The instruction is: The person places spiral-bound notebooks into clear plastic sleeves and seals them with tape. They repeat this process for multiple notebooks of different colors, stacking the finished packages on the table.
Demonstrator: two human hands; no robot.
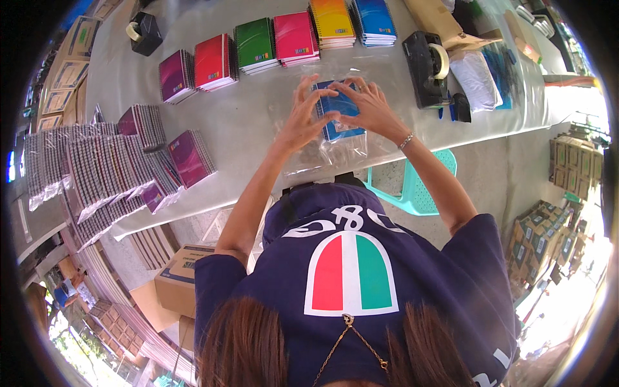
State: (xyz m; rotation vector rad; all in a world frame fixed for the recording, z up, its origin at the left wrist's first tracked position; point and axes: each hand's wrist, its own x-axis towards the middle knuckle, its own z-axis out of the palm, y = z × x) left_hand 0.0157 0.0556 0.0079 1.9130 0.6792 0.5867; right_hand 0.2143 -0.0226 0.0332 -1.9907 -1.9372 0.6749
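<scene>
A blue spiral notebook point(344, 132) lies on the grey table with its wire binding to the left, sheathed in clear plastic wrap point(342, 152) that spreads out around it. My left hand point(305, 117) rests at its left side, fingers apart and bent, thumb and index finger reaching over the cover. From the right, my right hand point(372, 111) arches over the same notebook with its fingers spread and its thumb near the left thumb. Both hands touch the wrapped notebook, and between them they hide part of its cover.
Notebook piles stand in a row beyond my hands, from a purple pile point(176, 76) to a blue pile point(374, 22). Many bundled notebooks point(109, 168) cover the left. A black tape dispenser point(422, 71) stands to the right; another dispenser point(147, 33) is far left. A turquoise stool point(419, 187) sits below.
</scene>
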